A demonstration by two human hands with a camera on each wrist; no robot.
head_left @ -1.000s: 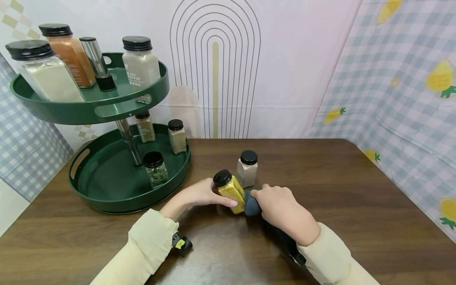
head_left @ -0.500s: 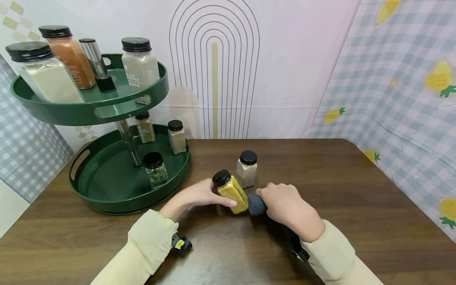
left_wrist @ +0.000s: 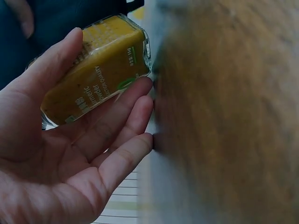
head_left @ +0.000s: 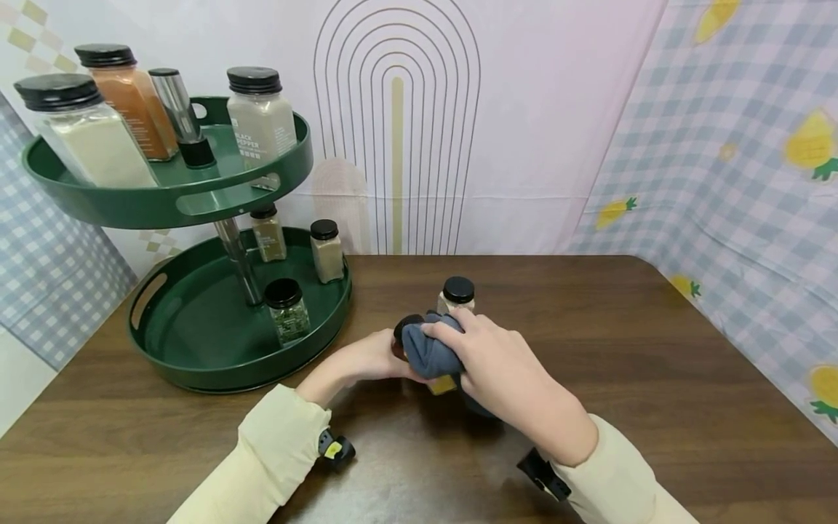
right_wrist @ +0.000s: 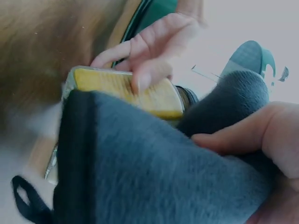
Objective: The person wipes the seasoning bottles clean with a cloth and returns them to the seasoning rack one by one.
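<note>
My left hand (head_left: 365,364) grips a tilted glass jar of yellow turmeric powder (left_wrist: 96,70), thumb on one side and fingers on the other. In the left wrist view, those fingertips touch the wooden table. A folded grey-blue cloth (head_left: 428,349) is pinched in my right hand (head_left: 504,378) and lies across the jar near its black lid. The cloth covers most of the jar in the head view; its hanging loop shows in the right wrist view. Just behind stands an upright jar with a black lid (head_left: 458,290), partly hidden by my right hand.
A two-tier green tray stand (head_left: 177,375) occupies the left. Small spice jars sit on its lower tier, among them a green herb jar (head_left: 289,320). Larger jars, including black pepper (head_left: 262,127), and a silver grinder (head_left: 180,116) stand above. Fabric hangs behind the table.
My right hand has moved up and left, bringing the cloth from beside the jar's lower end to over its upper part near the lid. The left hand keeps its place with the jar.
</note>
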